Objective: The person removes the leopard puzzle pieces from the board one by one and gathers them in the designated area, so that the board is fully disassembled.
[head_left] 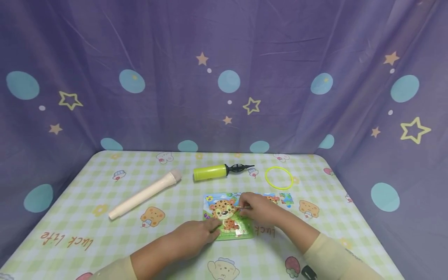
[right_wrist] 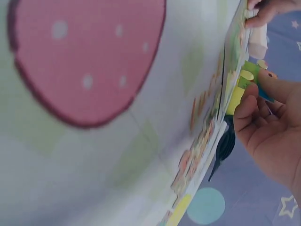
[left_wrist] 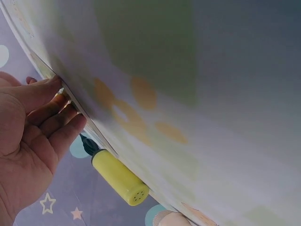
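Note:
A leopard jigsaw puzzle [head_left: 226,214] in a flat tray lies on the table in front of me. My left hand [head_left: 194,238] rests at its lower left side, fingertips touching the edge. In the left wrist view, the fingers of the left hand [left_wrist: 35,125] are fairly straight. Over the puzzle's right side, my right hand [head_left: 259,209] pinches a puzzle piece [right_wrist: 251,71] between thumb and fingers. That piece is green with some blue and is tilted above the tray. More loose puzzle pieces [head_left: 287,198] lie just right of the tray, partly behind the right hand.
Behind the puzzle lies a yellow-green hand pump [head_left: 210,172] with a black nozzle. A yellow ring [head_left: 279,178] is to its right. A cream microphone-shaped stick [head_left: 145,195] lies at the left. The checked tablecloth [head_left: 182,202] ends at a purple curtain [head_left: 168,116].

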Demonstrator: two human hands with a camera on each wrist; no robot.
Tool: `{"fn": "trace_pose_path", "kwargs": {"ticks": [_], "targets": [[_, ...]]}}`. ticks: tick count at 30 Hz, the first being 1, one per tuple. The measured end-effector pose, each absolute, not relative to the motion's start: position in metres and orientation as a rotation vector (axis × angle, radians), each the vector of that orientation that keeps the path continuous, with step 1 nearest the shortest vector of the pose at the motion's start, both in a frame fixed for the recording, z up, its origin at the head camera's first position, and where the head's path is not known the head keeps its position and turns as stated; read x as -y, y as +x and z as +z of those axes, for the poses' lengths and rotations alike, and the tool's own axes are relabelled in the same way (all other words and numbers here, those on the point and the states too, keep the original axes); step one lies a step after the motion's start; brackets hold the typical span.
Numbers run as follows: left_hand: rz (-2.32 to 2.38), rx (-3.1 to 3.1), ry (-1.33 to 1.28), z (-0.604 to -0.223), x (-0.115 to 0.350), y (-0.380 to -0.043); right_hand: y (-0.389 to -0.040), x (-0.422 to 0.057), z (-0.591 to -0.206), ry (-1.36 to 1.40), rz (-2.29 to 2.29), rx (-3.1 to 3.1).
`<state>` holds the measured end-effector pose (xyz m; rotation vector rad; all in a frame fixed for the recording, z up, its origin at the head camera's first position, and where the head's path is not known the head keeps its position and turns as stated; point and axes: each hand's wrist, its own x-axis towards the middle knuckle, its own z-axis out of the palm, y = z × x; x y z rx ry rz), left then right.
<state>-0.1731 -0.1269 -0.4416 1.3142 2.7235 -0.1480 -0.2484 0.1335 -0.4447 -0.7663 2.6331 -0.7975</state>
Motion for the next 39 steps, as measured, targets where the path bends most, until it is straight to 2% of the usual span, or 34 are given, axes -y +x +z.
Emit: {"fn": "trace_pose_path", "kwargs": {"ticks": [8, 24, 39], "targets": [[-0.158, -2.726, 1.326, -0.44, 0.126, -0.174, -0.26, -0.161, -0.433, -0.719, -0.946, -2.539], [-0.194, -2.734, 1.346, -0.442, 0.127, -0.174, -0.27, -0.255, -0.43, -0.487, -0.9, -2.404], [-0.173, -2.723, 1.323, -0.442, 0.128, -0.174, -0.264, -0.264, -0.443, -0.251, -0.688, -2.594]]}}
